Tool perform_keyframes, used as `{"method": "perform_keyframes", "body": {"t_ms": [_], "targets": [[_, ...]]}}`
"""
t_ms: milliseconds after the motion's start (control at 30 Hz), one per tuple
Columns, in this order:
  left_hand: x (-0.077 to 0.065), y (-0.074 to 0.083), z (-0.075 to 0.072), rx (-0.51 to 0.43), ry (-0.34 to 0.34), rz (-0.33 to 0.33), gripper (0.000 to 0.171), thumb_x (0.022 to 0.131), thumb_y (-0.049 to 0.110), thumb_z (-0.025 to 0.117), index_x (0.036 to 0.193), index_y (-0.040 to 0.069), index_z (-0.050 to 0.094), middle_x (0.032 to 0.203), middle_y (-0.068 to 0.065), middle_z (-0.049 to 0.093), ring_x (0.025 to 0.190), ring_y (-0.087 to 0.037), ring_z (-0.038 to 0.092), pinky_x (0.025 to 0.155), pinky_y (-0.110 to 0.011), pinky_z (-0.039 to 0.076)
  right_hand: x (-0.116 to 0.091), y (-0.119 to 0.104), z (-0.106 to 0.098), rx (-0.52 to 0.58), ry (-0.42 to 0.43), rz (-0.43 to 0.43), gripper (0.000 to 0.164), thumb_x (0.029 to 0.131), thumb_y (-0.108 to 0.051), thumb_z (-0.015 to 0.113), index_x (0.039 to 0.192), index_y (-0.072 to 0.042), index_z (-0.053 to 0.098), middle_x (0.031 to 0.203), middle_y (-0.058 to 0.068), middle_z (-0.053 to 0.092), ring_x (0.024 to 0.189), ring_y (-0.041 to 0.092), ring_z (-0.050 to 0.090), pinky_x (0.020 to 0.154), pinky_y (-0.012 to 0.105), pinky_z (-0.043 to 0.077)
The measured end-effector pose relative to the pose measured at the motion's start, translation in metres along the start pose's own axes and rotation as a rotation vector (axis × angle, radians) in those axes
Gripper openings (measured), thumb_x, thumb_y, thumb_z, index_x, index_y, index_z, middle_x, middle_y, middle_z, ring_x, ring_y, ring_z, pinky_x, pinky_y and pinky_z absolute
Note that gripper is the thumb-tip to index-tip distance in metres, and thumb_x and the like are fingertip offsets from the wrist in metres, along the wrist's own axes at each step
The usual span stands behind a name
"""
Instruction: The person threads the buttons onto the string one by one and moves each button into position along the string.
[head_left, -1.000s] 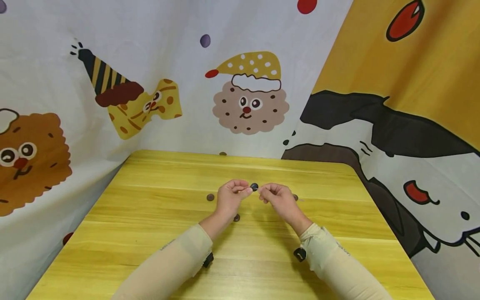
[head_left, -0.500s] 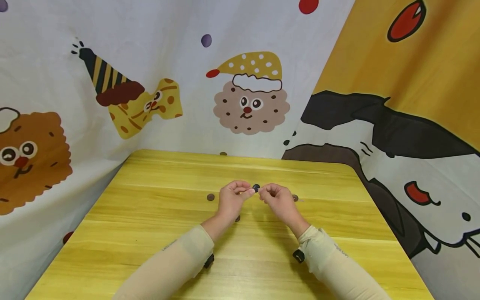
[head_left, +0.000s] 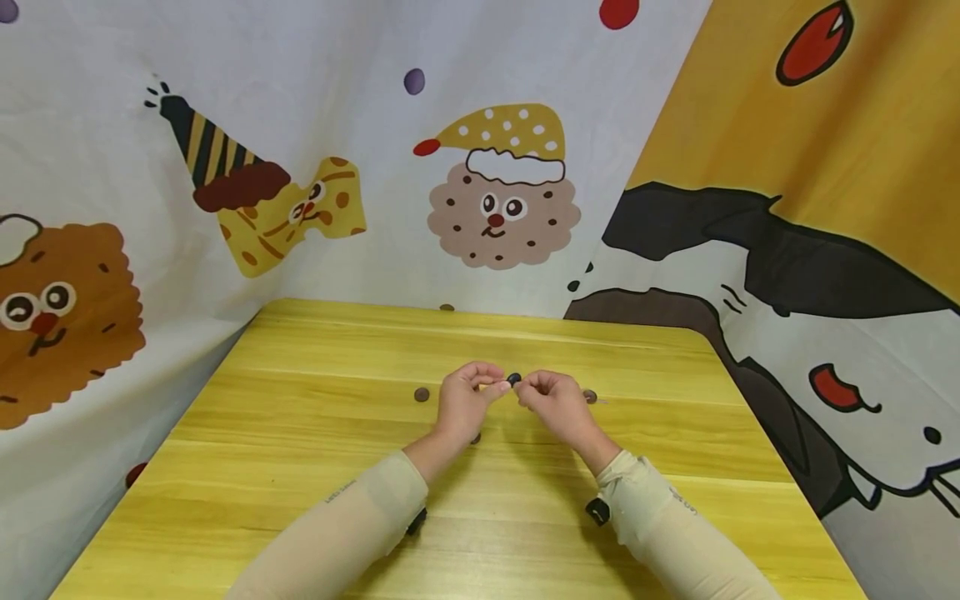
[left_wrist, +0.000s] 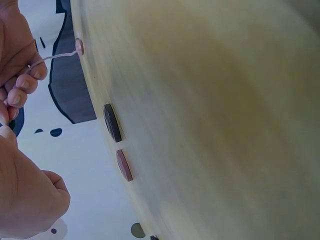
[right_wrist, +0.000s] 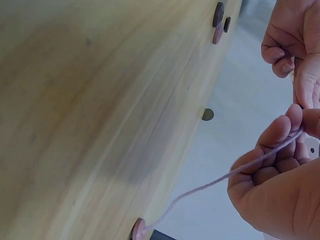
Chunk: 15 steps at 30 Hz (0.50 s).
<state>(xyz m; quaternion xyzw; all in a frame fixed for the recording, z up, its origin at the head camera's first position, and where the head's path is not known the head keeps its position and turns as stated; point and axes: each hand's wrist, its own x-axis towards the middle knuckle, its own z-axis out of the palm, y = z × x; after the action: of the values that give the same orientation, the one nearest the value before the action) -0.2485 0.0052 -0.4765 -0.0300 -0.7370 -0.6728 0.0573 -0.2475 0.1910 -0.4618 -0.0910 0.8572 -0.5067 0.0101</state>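
Observation:
In the head view my left hand [head_left: 463, 404] pinches a small dark button [head_left: 513, 379] by its edge, thumb against fingers, above the wooden table. My right hand [head_left: 558, 406] meets it from the other side, its thumb and index finger pinching a thin pale purple string [right_wrist: 210, 184]. The string trails from the right hand down to a brown button [right_wrist: 139, 230] on the table, seen in the right wrist view. Whether the string passes through the dark button is hidden by the fingertips. Left hand [right_wrist: 295, 45] and right hand [right_wrist: 280, 185] nearly touch there.
On the wooden table [head_left: 360, 500] lie a brown button [head_left: 422, 394] left of the hands and another button [head_left: 476, 437] partly behind the left wrist. The left wrist view shows a dark button [left_wrist: 112, 123] beside a reddish one [left_wrist: 124, 165]. A cartoon-printed curtain [head_left: 337, 83] hangs behind.
The dark button has shifted slightly right and down and now appears narrower, turned more edge-on. Both hands stay nearly in place, with their fingertips a little closer together.

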Motion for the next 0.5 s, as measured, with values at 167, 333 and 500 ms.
{"method": "perform_keyframes", "body": {"t_ms": [167, 333, 500], "targets": [[-0.0011, 0.0015, -0.0001, 0.051, -0.006, 0.018, 0.010, 0.094, 0.019, 0.084, 0.102, 0.020, 0.079, 0.095, 0.004, 0.082, 0.119, -0.021, 0.070, 0.114, -0.050, 0.052, 0.0013, 0.0002, 0.0001, 0.025, -0.008, 0.031, 0.025, 0.105, -0.030, 0.069, 0.093, -0.009, 0.075, 0.087, 0.012, 0.072, 0.074, 0.023, 0.056, 0.058, 0.029, 0.041], [-0.0008, 0.0008, -0.0001, 0.023, -0.010, -0.003, 0.010, 0.094, 0.015, 0.084, 0.102, 0.015, 0.077, 0.094, 0.001, 0.081, 0.113, -0.021, 0.071, 0.115, -0.052, 0.050, 0.0018, 0.0009, 0.0019, -0.044, 0.007, 0.011, 0.018, 0.106, -0.029, 0.070, 0.105, -0.011, 0.074, 0.090, 0.017, 0.072, 0.067, 0.016, 0.051, 0.057, 0.025, 0.040], [-0.0002, 0.0015, -0.0029, -0.003, -0.064, -0.049, 0.012, 0.097, 0.016, 0.080, 0.108, 0.012, 0.076, 0.099, -0.002, 0.082, 0.104, -0.017, 0.071, 0.104, -0.047, 0.055, 0.0021, -0.0001, 0.0015, -0.074, -0.006, -0.033, 0.013, 0.107, -0.023, 0.069, 0.115, -0.015, 0.074, 0.095, 0.007, 0.074, 0.076, 0.015, 0.059, 0.065, 0.025, 0.048]]}}
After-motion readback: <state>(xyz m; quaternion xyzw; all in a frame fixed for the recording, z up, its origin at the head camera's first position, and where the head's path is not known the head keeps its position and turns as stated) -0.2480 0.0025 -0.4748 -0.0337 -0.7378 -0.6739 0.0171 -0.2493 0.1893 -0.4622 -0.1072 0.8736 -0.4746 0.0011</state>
